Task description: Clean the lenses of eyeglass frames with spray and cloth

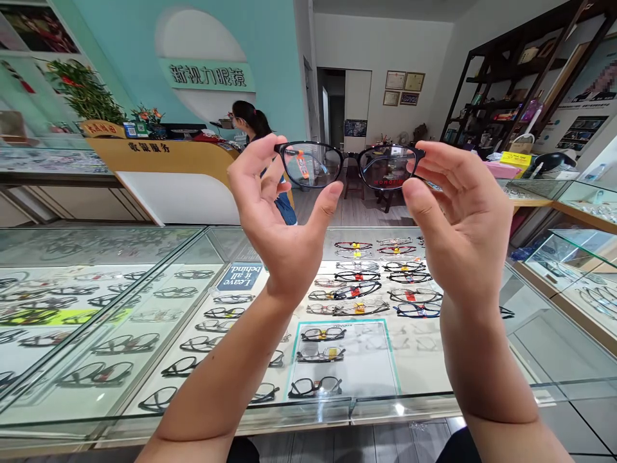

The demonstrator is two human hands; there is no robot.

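A pair of eyeglasses (351,156) with a thin dark frame is held up in front of me, above the glass display case. My left hand (284,212) grips its left end, thumb near the lower rim of the left lens and fingers behind. At the other end, my right hand (457,218) pinches the corner of the frame between thumb and fingers. An orange sticker shows through the left lens and red lettering through the right one. The temples are mostly hidden behind the lenses and my fingers.
Beneath my arms, a glass display case (347,411) holds rows of eyeglasses (322,334). Across from it stands a yellow and white counter (164,170) with a person (253,122) beside it. Dark shelves (501,80) rise at right, above another glass case (573,257).
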